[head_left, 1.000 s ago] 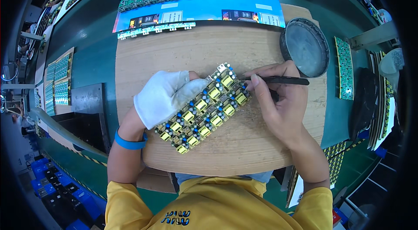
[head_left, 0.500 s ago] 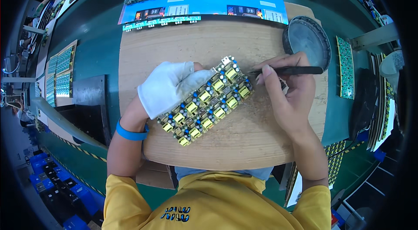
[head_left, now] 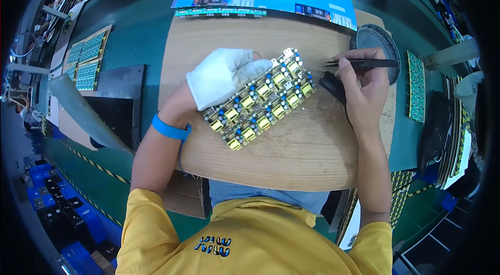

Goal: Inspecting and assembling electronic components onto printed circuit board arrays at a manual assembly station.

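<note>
Two hands: gloved left hand [head_left: 221,82] steadies studded circuit panel [head_left: 262,99], right hand [head_left: 362,87] seemingly pinches tweezers [head_left: 359,63].

Person, seen from above. Shirt [head_left: 250,238]: yellow, short-sleeved, collared, with small dark blue lettering at the chest, filling the 6 o'clock edge. Left hand [head_left: 221,80]: white fabric glove covering palm and fingers. Wristband [head_left: 169,128]: bright blue, plain, snug on the left wrist, at 8 o'clock from the glove. Right hand [head_left: 364,93]: bare, ungloved. Both forearms bare below the sleeves.
</note>
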`<state>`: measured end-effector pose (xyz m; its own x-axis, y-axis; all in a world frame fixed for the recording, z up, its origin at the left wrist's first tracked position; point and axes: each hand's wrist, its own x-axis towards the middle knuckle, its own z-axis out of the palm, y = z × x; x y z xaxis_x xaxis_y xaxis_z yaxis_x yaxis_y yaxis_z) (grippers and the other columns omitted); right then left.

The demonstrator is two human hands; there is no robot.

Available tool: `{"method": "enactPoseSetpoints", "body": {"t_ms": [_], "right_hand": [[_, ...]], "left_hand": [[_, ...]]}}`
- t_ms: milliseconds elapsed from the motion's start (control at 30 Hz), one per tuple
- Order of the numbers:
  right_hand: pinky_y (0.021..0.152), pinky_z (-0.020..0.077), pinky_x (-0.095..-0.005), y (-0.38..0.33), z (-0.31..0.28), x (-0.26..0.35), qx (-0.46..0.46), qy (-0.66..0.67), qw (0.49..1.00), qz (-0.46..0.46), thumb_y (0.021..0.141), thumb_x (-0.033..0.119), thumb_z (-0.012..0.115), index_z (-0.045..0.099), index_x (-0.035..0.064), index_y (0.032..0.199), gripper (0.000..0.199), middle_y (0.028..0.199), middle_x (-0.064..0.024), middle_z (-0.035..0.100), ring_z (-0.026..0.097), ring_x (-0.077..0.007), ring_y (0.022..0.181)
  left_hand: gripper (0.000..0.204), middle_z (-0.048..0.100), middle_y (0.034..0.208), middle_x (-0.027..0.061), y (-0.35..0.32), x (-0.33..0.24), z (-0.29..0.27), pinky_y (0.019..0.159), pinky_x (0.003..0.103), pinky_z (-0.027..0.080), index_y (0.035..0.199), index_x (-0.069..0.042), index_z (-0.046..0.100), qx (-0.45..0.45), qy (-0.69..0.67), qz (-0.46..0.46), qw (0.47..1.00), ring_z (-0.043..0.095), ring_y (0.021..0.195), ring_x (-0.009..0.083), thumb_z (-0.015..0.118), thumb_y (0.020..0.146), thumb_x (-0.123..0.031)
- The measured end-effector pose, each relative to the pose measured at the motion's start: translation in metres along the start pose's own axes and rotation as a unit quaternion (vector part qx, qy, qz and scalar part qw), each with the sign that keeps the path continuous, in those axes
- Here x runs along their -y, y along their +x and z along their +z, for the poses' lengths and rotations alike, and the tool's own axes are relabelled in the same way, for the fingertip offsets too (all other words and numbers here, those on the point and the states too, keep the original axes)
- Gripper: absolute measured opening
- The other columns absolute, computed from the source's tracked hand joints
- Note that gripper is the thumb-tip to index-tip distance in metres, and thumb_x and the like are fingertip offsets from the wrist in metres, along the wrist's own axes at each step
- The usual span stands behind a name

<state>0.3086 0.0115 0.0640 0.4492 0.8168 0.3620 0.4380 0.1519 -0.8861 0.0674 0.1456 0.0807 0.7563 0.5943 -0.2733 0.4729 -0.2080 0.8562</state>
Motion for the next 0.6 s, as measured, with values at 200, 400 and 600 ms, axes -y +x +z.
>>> {"method": "enactPoseSetpoints", "body": {"t_ms": [200, 400, 600], "right_hand": [[0.083, 0.0552, -0.0287, 0.003, 0.0, 0.001, -0.026, 0.022, 0.999, -0.008, 0.092, 0.002, 0.066, 0.058, -0.0025, 0.102, 0.014, 0.097, -0.011, 0.07, 0.068, -0.0144, 0.088], [0.087, 0.0508, -0.0262, 0.005, -0.001, -0.005, 0.054, 0.013, 0.998, -0.025, 0.094, -0.003, 0.065, 0.057, -0.0007, 0.109, 0.017, 0.111, -0.0115, 0.068, 0.063, -0.0126, 0.097], [0.088, 0.0527, -0.0298, 0.004, 0.004, 0.015, 0.154, -0.169, 0.949, -0.217, 0.086, -0.006, 0.071, 0.066, -0.0009, 0.099, 0.015, 0.11, -0.0134, 0.069, 0.067, -0.0213, 0.099]], "left_hand": [[0.037, 0.072, 0.088, 0.0052, -0.004, 0.007, -0.007, 0.076, 0.029, 0.051, 0.106, 0.001, 0.072, -0.068, -0.091, 0.044, 0.993, 0.063, 0.083, 0.01, 0.061, 0.105, -0.035], [0.037, 0.073, 0.1, 0.0059, -0.007, 0.005, -0.016, 0.083, 0.029, 0.053, 0.116, 0.001, 0.071, -0.091, -0.124, 0.045, 0.987, 0.066, 0.092, 0.0106, 0.059, 0.106, -0.032], [0.037, 0.074, 0.106, 0.0085, 0.002, 0.019, -0.018, 0.086, 0.032, 0.054, 0.12, 0.002, 0.069, -0.089, -0.102, 0.115, 0.984, 0.067, 0.099, 0.0123, 0.056, 0.107, -0.029]]}}
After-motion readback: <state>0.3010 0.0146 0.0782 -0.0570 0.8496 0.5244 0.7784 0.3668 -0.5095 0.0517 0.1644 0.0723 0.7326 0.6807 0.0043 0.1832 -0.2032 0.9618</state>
